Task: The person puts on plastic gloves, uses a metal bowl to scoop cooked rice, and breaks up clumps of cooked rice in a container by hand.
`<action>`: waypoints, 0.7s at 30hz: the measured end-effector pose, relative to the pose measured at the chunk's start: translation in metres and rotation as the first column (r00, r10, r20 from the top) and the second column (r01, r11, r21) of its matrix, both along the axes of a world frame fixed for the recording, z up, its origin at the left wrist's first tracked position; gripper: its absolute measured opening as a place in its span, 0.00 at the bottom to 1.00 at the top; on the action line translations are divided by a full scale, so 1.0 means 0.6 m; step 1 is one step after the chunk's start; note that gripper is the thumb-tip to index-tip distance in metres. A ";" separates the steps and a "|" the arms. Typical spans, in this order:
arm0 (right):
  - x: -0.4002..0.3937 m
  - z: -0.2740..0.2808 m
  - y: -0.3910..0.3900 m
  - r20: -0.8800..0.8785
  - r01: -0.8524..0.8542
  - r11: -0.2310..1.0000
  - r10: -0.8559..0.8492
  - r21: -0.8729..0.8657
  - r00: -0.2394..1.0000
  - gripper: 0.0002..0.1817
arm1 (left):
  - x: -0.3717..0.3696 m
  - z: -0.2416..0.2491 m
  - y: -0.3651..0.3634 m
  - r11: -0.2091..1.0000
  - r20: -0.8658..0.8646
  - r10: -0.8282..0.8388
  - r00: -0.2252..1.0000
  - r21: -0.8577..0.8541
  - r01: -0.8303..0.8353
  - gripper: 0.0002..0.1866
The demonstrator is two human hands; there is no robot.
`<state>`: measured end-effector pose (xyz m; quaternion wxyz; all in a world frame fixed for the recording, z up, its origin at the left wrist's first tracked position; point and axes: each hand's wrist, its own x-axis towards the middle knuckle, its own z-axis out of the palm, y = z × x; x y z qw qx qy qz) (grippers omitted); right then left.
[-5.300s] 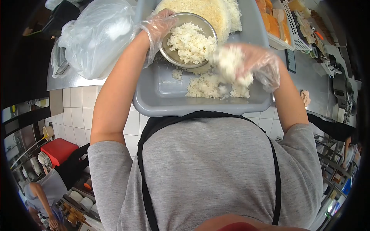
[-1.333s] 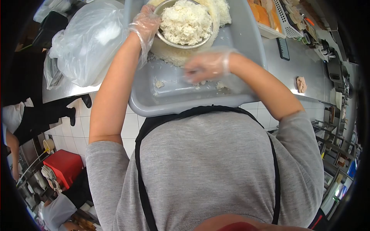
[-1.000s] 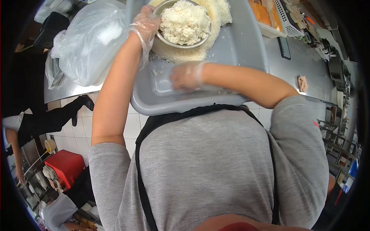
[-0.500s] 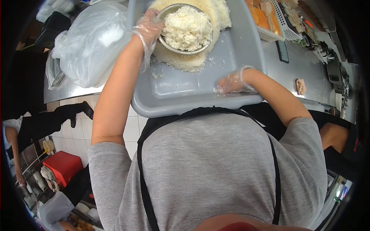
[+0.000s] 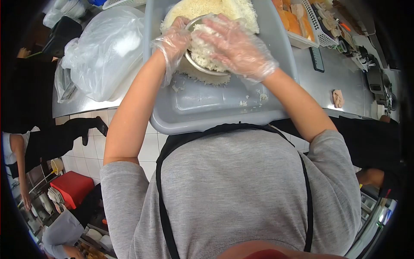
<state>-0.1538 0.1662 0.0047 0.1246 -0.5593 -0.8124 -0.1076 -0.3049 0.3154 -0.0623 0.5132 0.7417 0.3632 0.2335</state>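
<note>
A metal bowl [image 5: 199,67] heaped with cooked white rice [image 5: 202,54] is over the large grey tub [image 5: 207,125]. My left hand [image 5: 177,39], in a clear plastic glove, grips the bowl's left rim. Across the top of the heap lies my right hand [image 5: 230,45], also gloved, with its fingers stretched out over the rice and hiding much of it. Behind the bowl a thick bed of rice [image 5: 189,8] covers the tub's far part. Loose grains are scattered on the tub floor near me.
Left of the tub sits a big translucent plastic bag [image 5: 105,52]. To the right are a container of orange and pale food [image 5: 297,21], a white basket [image 5: 317,23], a phone [image 5: 317,59] and a crumpled cloth [image 5: 337,98]. Other people stand at both sides.
My right hand has risen from the tub's near right corner onto the rice in the bowl. My left hand and the bowl have shifted slightly right and nearer.
</note>
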 end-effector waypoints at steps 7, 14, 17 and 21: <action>0.029 0.001 -0.004 -0.347 -0.041 0.994 0.004 -0.100 0.938 0.32 | -0.001 0.038 -0.015 0.997 -0.071 0.038 0.997 0.068 -0.033 0.15; 0.179 -0.054 -0.002 0.208 0.380 0.470 -0.378 -0.797 0.902 0.24 | 0.000 -0.006 0.031 0.985 0.208 0.167 0.964 -0.085 -0.152 0.16; 0.131 -0.080 -0.029 0.088 0.187 0.573 -0.196 -0.798 0.977 0.23 | -0.006 -0.017 0.042 0.985 0.119 0.148 0.982 0.071 -0.157 0.16; 0.063 -0.056 -0.025 0.223 0.180 0.231 0.176 -0.956 0.959 0.21 | -0.011 -0.024 0.042 0.981 0.054 0.123 0.991 0.148 -0.130 0.18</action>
